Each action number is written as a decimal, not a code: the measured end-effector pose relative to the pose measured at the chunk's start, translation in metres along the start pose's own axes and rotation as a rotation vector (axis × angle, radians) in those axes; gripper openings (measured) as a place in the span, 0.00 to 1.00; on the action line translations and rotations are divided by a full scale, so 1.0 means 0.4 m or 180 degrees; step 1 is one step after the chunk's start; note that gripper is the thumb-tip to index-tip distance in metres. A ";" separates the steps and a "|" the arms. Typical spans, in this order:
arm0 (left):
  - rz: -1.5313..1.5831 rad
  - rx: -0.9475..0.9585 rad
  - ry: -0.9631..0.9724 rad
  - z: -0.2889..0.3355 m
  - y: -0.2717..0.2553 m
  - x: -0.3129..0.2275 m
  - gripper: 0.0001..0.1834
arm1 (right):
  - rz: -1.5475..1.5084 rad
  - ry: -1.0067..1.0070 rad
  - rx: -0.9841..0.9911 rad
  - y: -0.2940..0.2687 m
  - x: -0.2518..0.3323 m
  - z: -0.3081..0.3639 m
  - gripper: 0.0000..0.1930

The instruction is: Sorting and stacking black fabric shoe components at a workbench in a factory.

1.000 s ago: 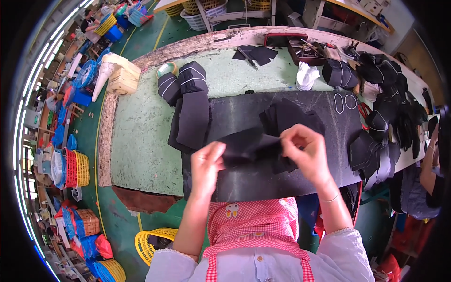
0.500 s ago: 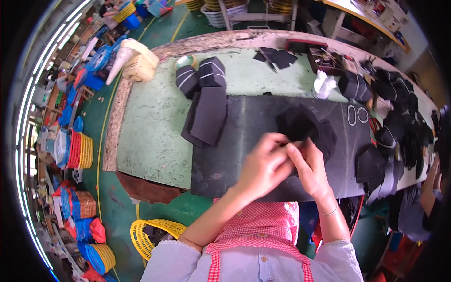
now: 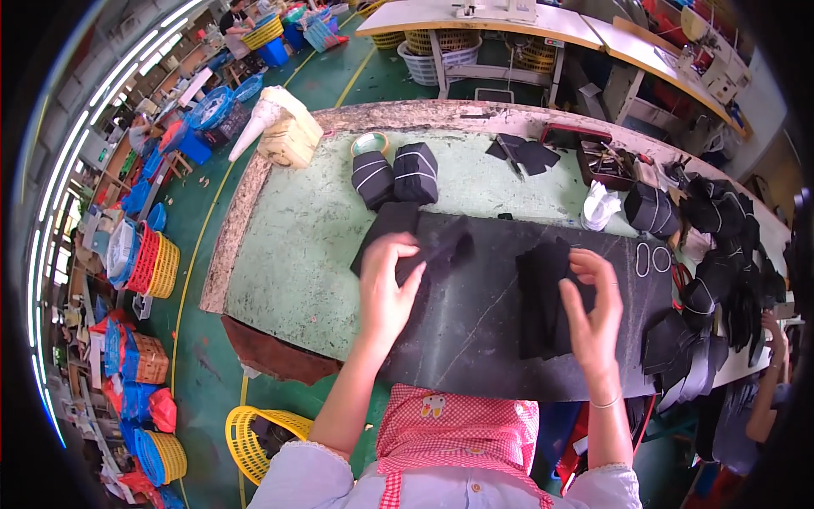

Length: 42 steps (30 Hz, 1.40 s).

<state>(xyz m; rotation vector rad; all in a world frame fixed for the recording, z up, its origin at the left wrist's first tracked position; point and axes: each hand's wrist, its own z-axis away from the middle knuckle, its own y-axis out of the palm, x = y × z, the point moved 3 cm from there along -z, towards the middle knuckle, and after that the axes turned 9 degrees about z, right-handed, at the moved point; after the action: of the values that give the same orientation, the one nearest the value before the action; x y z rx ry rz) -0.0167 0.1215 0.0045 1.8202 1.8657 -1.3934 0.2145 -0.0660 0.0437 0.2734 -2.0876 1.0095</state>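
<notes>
Workbench [image 3: 288, 254] with a pale green top and a worn, ragged near-left edge is seen filling the middle of the view; bare green surface is left open to the left of the black cutting mat [image 3: 475, 331], while the mat's right end is crowded by heaps of black cut pieces [image 3: 721, 288]. The mat is laid across the near half of the bench, its front edge reaching the bench's near edge, and open dark surface is left between the two hands.

Behind the mat, toward the far side of the bench, two banded bundles of black pieces [image 3: 397, 174] are stood side by side, with a roll of tape [image 3: 370, 142] just beyond them. A crumpled white cloth [image 3: 600, 206] is seen at the mat's far right corner. Two white oval outlines [image 3: 651, 259] are marked on the mat near its right end.

A stack of black fabric pieces [image 3: 543, 297] is rested on the mat right of centre; it is matte, flat and roughly rectangular, and it is pinched at its right edge by the right hand [image 3: 593, 318], thumb and fingers closed on it. A single smaller black piece [image 3: 441, 248], with an irregular, slightly curled outline, is held at the mat's far left part by the left hand [image 3: 386, 293], fingertips closed on it.
</notes>
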 end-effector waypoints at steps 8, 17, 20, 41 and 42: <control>0.2478 0.0539 -0.0508 0.027 0.064 -0.184 0.09 | -0.0615 0.0213 -0.0130 0.115 0.062 -0.062 0.06; 0.4710 -0.0661 -0.1983 0.067 0.150 -0.082 0.32 | -0.0752 -0.1947 -0.0043 0.179 0.245 0.095 0.11; 0.3437 -0.0951 -0.1808 0.079 0.120 -0.101 0.31 | -0.0554 -0.1609 -0.0127 0.200 0.228 0.030 0.10; 0.2537 -0.0638 -0.0386 -0.021 0.051 -0.125 0.28 | -0.0727 -0.0294 0.1116 0.111 0.149 0.039 0.19; 0.2848 -0.0106 -0.0718 -0.005 0.054 -0.103 0.21 | -0.0728 -0.0286 0.1108 0.103 0.143 0.031 0.19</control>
<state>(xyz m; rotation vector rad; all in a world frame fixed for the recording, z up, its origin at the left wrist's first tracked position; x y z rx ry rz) 0.0122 0.0907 0.0238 1.9754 0.7603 -1.1238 0.1491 -0.0404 0.0576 0.7277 -1.8964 1.2331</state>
